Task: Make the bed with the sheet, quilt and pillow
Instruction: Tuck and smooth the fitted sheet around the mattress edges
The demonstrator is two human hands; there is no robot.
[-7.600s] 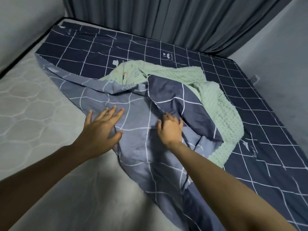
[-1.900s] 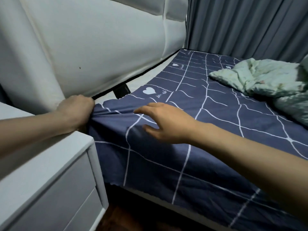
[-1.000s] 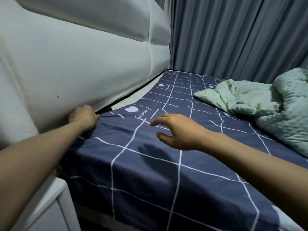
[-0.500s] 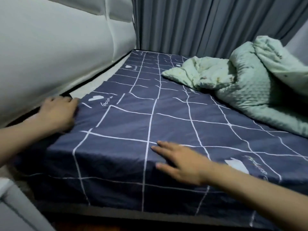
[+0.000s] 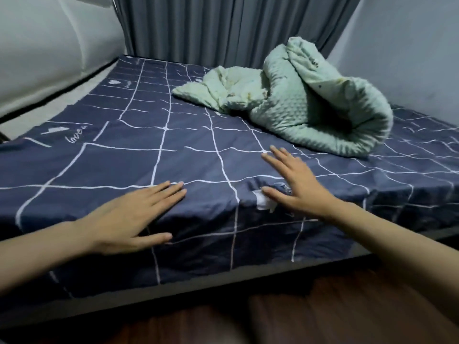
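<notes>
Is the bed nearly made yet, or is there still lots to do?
About a third of the way. Done: the navy checked sheet is spread across the bed and hangs over the near edge. In hand: the left hand and right hand lie flat on it, smoothing near the edge. Left: the green quilt sits bunched at the far side and needs spreading. No pillow is in view.

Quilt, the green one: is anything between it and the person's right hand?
Nothing visible. Only flat navy sheet lies between the right hand and the bunched green quilt.
</notes>
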